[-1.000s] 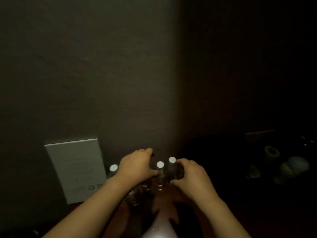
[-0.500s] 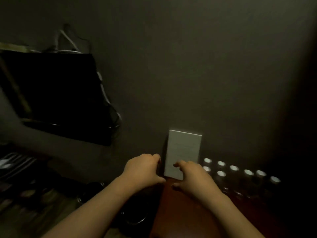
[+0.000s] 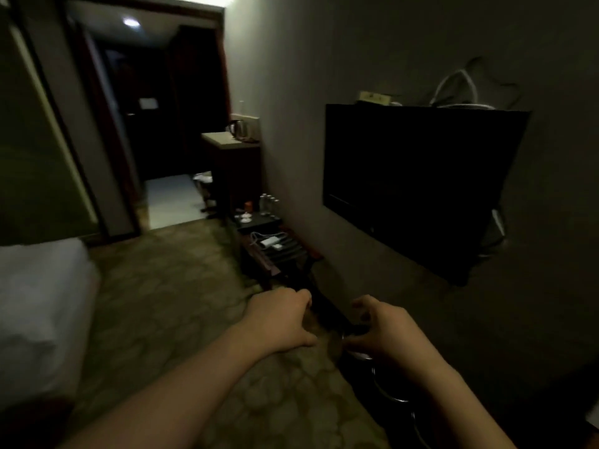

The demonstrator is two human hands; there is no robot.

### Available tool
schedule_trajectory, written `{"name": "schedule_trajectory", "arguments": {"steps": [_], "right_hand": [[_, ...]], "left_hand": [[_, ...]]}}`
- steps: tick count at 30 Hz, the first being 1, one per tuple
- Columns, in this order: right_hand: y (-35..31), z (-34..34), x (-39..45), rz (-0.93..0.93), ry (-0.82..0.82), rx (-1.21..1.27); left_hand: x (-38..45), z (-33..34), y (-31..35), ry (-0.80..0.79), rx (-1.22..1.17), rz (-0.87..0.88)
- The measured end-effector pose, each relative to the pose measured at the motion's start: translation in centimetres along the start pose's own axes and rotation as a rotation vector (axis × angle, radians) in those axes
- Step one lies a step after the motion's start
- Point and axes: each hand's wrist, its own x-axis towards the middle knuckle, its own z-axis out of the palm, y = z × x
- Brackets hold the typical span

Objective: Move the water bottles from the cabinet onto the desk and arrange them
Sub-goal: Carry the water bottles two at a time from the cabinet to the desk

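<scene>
Bottles (image 3: 268, 202): they are standing far ahead, on a low dark cabinet (image 3: 256, 222) against the wall, well apart from both hands; only a small group with pale caps is showing.
Bottle axis: each one is standing upright, long axis vertical, cap pointing up; finer detail is too small and dim to tell.
Left hand (image 3: 278, 315): it is hovering in front over the carpet (image 3: 168, 306), fingers curling loosely, thumb sticking out to the right; it is grasping nothing.
Right hand (image 3: 385, 332): it is hovering just beside the left one, fingers half bent, thumb pointing toward the left hand; it is also holding nothing.
Gap: the two hands are near each other but not touching.
TV (image 3: 418, 186): it is hanging on the wall at the right, screen dark, with cables (image 3: 457, 89) lying on top.
Rack (image 3: 278, 251): it is standing between the hands and the cabinet, along the wall.
Bed (image 3: 39, 306): its white corner is showing at the left.
Kettle (image 3: 237, 128): it is sitting on a taller counter behind the bottles.
</scene>
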Motion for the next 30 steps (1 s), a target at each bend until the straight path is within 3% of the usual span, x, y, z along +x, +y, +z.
{"name": "schedule_trajectory", "arguments": {"steps": [7,13,19,30], "right_hand": [[-7.3,4.5,7.7,-0.118,-0.142,0.035],[-11.0,8.8,16.3,-0.172,-0.222,0.025],[-12.6,11.2,28.6,-0.193,-0.275,0.049],[-16.1,9.6,51.6,-0.182,-0.254,0.143]], "left_hand": [[-2.0,0.5,-11.3,0.035,-0.104,-0.252],[1.7,2.2,-18.2,0.012,-0.115,-0.376],[11.5,2.3,-25.3,0.022,-0.064,-0.392],[31.2,0.4,-36.7,0.066,-0.098,-0.432]]}}
